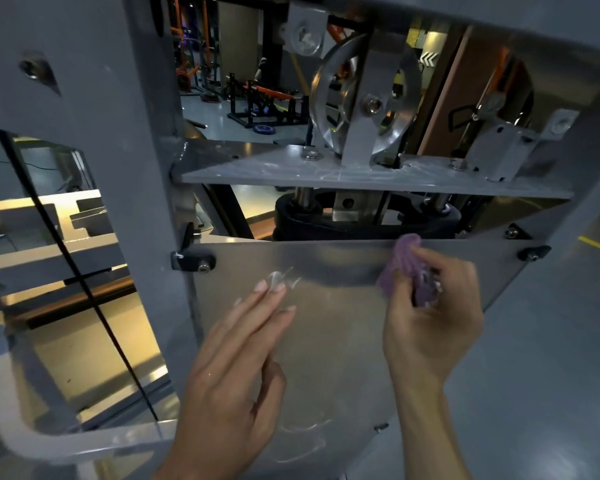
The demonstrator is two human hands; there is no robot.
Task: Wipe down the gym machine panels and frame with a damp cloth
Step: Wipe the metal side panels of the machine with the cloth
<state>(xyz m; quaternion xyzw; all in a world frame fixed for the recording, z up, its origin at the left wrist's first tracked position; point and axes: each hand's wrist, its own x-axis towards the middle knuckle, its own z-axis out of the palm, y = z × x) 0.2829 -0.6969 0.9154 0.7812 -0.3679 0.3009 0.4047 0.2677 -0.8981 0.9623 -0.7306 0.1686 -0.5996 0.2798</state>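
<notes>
Beyond the opening, a black-and-orange weight bench (260,105) stands beside a blue plate (263,129).

Cloth (404,268) bunched in right hand (430,323), against top edge of panel (326,341). Left hand (229,368) flat on panel, fingers (267,299) left of cloth, apart from it. Bracket (193,259) left of left fingertips, at panel corner. Shelf (326,174) above both hands; pulley (364,102) on shelf, above right fingers. Frame (94,140) left of panel. Cable (84,285) further left.
</notes>
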